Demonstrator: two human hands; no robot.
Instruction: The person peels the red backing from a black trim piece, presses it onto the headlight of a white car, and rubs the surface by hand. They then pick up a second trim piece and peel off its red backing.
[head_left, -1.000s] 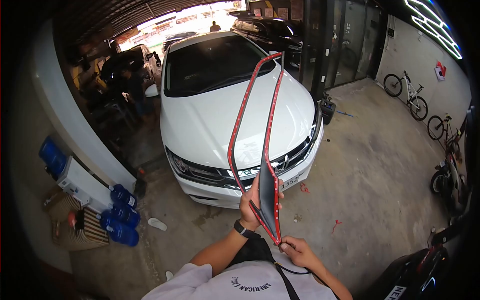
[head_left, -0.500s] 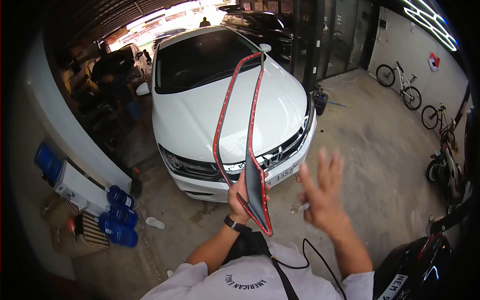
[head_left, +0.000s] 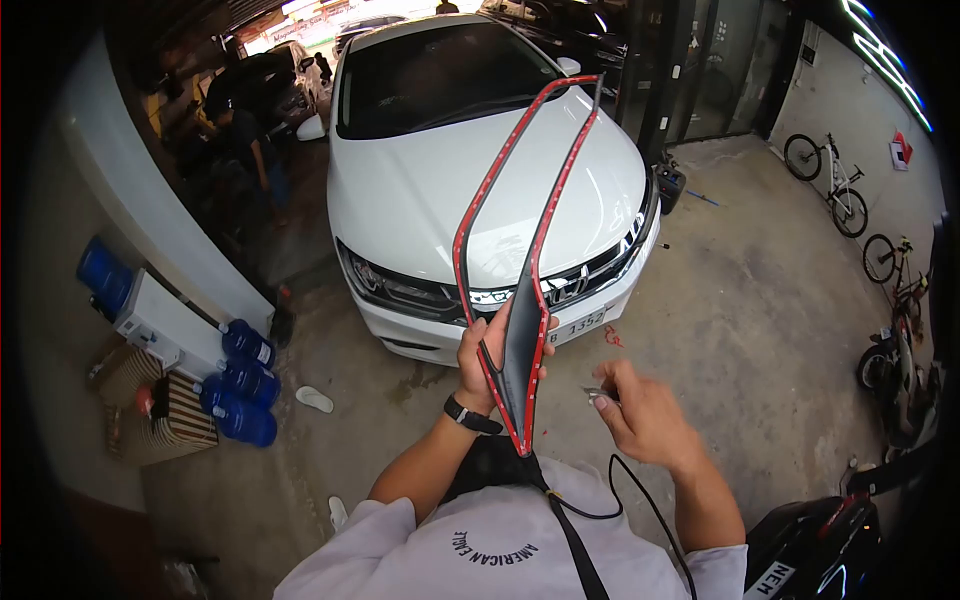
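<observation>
My left hand (head_left: 478, 362), with a dark band on its wrist, is wrapped round the wide lower end of a long black trim piece (head_left: 522, 335). Red strips run along both edges of the trim, and its loop reaches up and right over the white car's hood. Off to the right of the trim's lower end, my right hand (head_left: 645, 412) is closed on a small greyish object (head_left: 596, 393) between thumb and fingers. What that object is cannot be made out. The right hand does not touch the trim.
A white car (head_left: 420, 190) stands ahead. Blue water bottles (head_left: 240, 413) and a white dispenser (head_left: 150, 322) are at the left, with a slipper (head_left: 314, 400) nearby. Another person (head_left: 255, 150) is at the back left. Bicycles (head_left: 830, 190) lean at the right.
My right hand has moved down and its spread fingers have closed in round the small object. The view has shifted, and the trim's top end now reaches further right.
</observation>
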